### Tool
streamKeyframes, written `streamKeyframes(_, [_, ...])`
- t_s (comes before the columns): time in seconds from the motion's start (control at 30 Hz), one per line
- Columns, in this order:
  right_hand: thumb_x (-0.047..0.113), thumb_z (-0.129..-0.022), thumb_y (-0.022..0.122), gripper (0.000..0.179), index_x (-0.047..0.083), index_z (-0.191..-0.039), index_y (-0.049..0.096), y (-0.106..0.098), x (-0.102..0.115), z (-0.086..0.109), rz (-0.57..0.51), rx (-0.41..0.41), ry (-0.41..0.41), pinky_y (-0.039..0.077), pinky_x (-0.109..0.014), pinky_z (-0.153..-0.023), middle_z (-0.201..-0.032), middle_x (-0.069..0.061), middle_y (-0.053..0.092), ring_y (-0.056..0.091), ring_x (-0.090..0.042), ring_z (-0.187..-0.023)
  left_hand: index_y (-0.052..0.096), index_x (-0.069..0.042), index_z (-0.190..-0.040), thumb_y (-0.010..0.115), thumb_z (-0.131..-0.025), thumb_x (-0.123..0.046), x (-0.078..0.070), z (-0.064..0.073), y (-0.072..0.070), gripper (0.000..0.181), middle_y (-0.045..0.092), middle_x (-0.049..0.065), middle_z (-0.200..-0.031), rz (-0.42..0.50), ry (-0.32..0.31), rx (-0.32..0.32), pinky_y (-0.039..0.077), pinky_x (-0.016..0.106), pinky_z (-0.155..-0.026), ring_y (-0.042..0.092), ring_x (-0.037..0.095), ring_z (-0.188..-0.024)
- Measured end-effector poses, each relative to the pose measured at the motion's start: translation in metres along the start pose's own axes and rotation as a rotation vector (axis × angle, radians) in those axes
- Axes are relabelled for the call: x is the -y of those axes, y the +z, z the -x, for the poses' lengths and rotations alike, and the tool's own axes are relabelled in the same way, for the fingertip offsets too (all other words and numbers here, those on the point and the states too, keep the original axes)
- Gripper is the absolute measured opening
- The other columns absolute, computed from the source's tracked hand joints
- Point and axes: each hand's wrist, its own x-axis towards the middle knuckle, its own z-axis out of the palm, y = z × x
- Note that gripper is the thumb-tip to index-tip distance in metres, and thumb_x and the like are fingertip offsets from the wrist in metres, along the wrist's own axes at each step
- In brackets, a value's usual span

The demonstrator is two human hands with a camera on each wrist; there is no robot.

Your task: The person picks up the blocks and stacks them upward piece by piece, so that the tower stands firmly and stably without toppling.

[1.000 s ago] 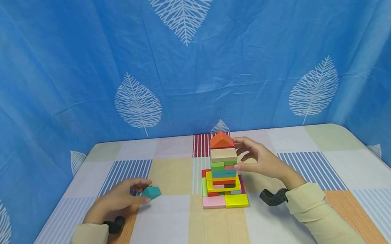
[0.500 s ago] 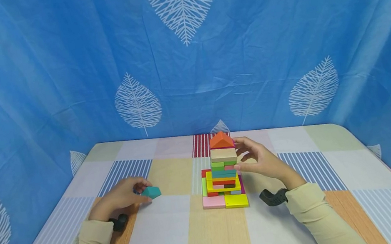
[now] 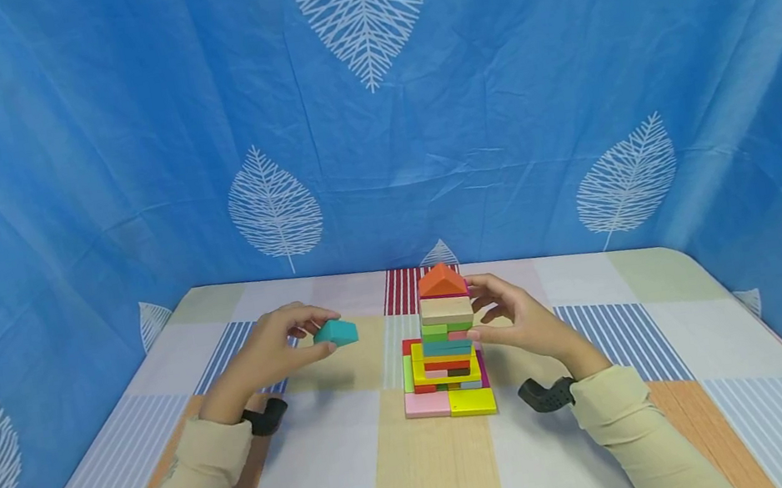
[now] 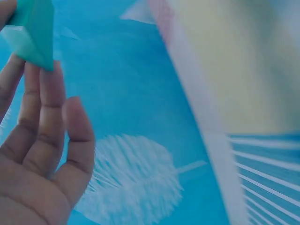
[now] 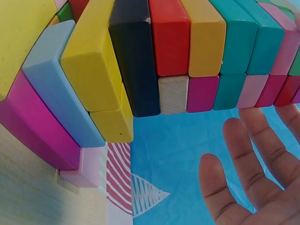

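Note:
My left hand (image 3: 273,347) pinches a teal wedge-shaped wooden block (image 3: 340,333) between thumb and fingertips, above the table and left of the tower. In the left wrist view, that teal block (image 4: 43,35) shows a pointed edge and the fingers reach up to it. A tall tower of coloured wooden blocks (image 3: 451,346) stands upright on a wider base, topped by an orange triangular block (image 3: 442,280). Beside its right side, my right hand (image 3: 528,326) has loosely bent fingers, with fingertips right at the upper layers. Seen from the right wrist, some fingertips (image 5: 255,117) meet the stacked blocks (image 5: 206,42).
A patchwork-patterned cloth (image 3: 432,465) covers the table. Behind it hangs a blue curtain (image 3: 490,94) printed with white leaves. Pink (image 3: 427,405) and yellow (image 3: 472,403) flat blocks form the tower's front base. Each wrist carries a black strap mount (image 3: 546,395).
My left hand has lifted the teal block up from lower on the left and moved it forward and right, closer to the tower. The right hand and tower stay put.

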Motion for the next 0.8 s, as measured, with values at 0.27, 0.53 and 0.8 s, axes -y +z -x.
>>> streamKeyframes(0.27, [0.016,-0.094,0.082,0.07,-0.007,-0.152,0.05,0.0,-0.001,0.0,0.0,-0.002,-0.021,0.057,-0.032,-0.096,-0.134,-0.024,0.065,0.063,-0.022,-0.113,0.075,-0.001,-0.132,0.085,-0.092,-0.005,-0.045,-0.022,0.001,0.042,0.075,0.009,-0.111,0.023,0.131,-0.097,0.058,0.036,-0.088,0.067,0.025,-0.101])
streamKeyframes(0.53, [0.014,-0.095,0.08,0.069,-0.009,-0.152,0.049,0.001,0.0,0.001,-0.012,0.008,-0.024,0.057,-0.029,-0.095,-0.137,-0.025,0.062,0.063,-0.021,-0.114,0.076,0.0,-0.124,0.087,-0.091,-0.008,-0.076,-0.04,0.015,0.036,0.075,0.007,-0.111,0.07,0.2,-0.095,0.056,0.043,-0.087,0.066,0.026,-0.104])
streamKeyframes(0.8, [0.014,-0.097,0.078,0.068,-0.009,-0.153,0.048,0.001,0.002,0.002,-0.014,0.016,-0.015,0.057,-0.031,-0.096,-0.139,-0.025,0.06,0.061,-0.024,-0.114,0.076,-0.003,-0.127,0.088,-0.092,-0.011,-0.091,-0.054,0.035,0.038,0.075,0.007,-0.112,0.067,0.251,-0.059,0.056,0.039,-0.082,0.064,0.03,-0.101])
